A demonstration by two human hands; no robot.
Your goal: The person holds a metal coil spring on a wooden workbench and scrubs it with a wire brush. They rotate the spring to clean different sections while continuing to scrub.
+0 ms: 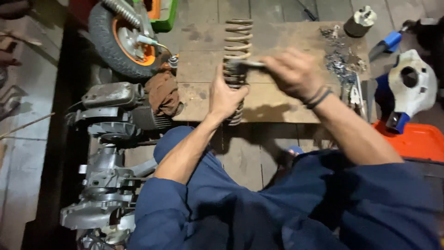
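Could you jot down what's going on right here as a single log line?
left hand: grips coil spring | right hand: holds thin metal tool against the coils | under: wooden board | nearby: small wheel, engine

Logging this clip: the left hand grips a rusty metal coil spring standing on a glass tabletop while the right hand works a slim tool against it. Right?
Not quite: the head view shows the rusty metal coil spring standing on a worn wooden board, not glass. The left hand grips it; the right hand works the slim tool.

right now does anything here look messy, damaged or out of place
Yes: a pile of dark metal bits and debris is strewn over the far right of the wooden board. The coil spring in the left hand looks rusty.
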